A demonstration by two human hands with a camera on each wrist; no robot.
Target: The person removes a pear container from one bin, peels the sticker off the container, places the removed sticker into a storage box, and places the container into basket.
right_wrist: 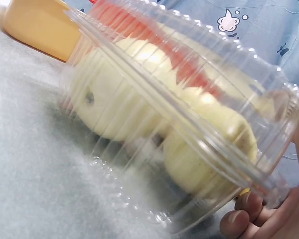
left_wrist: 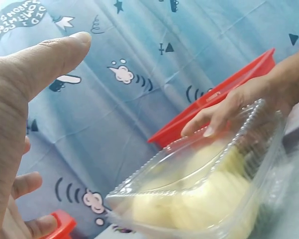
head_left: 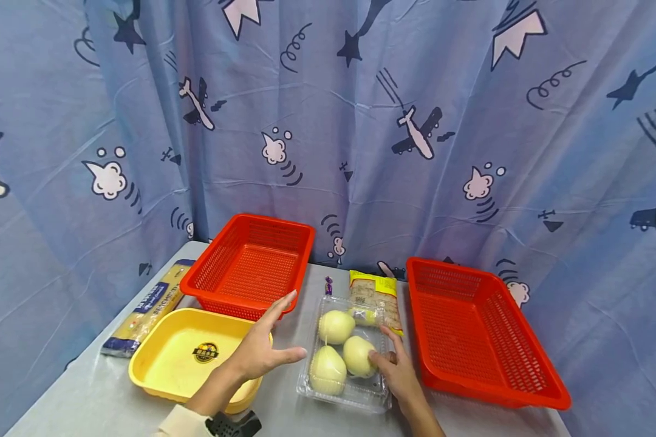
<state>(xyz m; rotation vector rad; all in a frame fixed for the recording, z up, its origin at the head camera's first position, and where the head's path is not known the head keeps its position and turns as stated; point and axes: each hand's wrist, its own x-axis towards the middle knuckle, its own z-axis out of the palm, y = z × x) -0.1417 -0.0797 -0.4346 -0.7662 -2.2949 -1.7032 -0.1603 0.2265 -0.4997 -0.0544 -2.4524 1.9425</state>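
A clear plastic clamshell box holds three pale yellow-green pears under its closed lid. My right hand grips the box at its right side, the thumb over the lid; in the right wrist view its curled fingers show by a lower corner. To the left of the box, my left hand hangs in the air with thumb and fingers spread, holding nothing. It is above the right edge of a yellow basin. In the left wrist view the spread left hand is apart from the box.
Behind the basin stands a red plastic basket, and another red basket is at the right. A long yellow-and-blue packet lies at the far left. Behind the box are a yellow-topped food bag and a small purple-wrapped candy.
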